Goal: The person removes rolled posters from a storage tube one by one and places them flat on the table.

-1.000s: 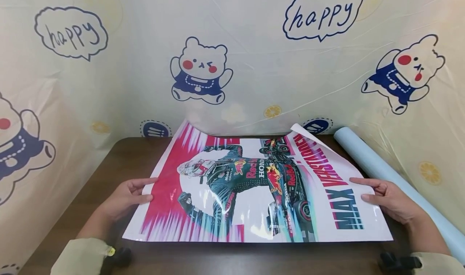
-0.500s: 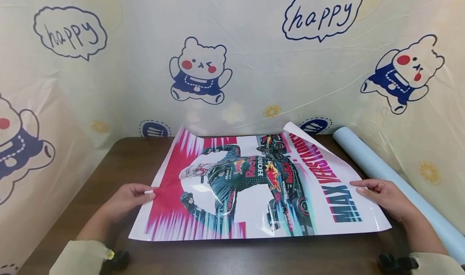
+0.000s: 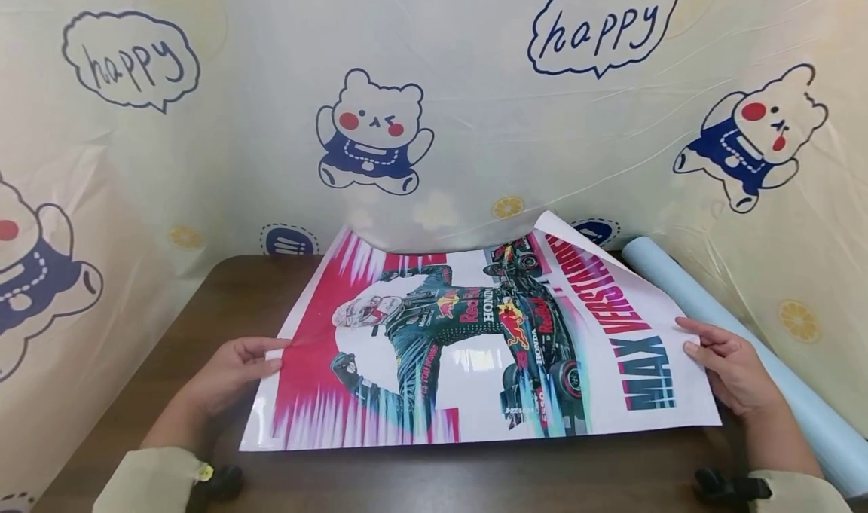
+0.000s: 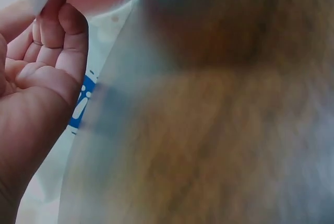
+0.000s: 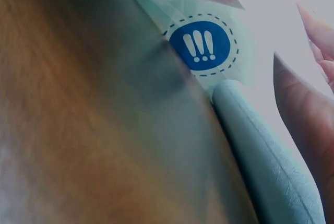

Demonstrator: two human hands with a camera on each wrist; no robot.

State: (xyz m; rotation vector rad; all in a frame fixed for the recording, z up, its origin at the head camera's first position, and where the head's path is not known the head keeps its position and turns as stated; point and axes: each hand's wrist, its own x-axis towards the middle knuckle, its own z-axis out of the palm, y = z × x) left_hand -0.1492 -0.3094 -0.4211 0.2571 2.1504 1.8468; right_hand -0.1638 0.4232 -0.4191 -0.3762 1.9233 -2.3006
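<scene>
A glossy poster (image 3: 475, 355) with a racing driver, a race car and large lettering is spread sideways between both hands in the head view. My left hand (image 3: 233, 374) pinches its left edge between thumb and fingers. On the opposite side, my right hand (image 3: 732, 366) pinches the right edge the same way. The poster's far corners curl upward, the right one folding over to show white backing. In the left wrist view the left hand (image 4: 42, 78) grips the sheet near the top. The right wrist view shows the right thumb (image 5: 302, 104) against the white sheet.
A pale blue roll (image 3: 739, 355) lies slanted along the right side of the brown table (image 3: 441, 483). Behind and beside the table hangs a printed cloth (image 3: 475, 144) with cartoon bears. Each wrist wears a dark strap (image 3: 732, 487) by the sleeve.
The right hand has shifted slightly, drawing the poster's right edge up a little. The far right corner now stands higher. The left hand dipped briefly, then rose again, keeping its grip.
</scene>
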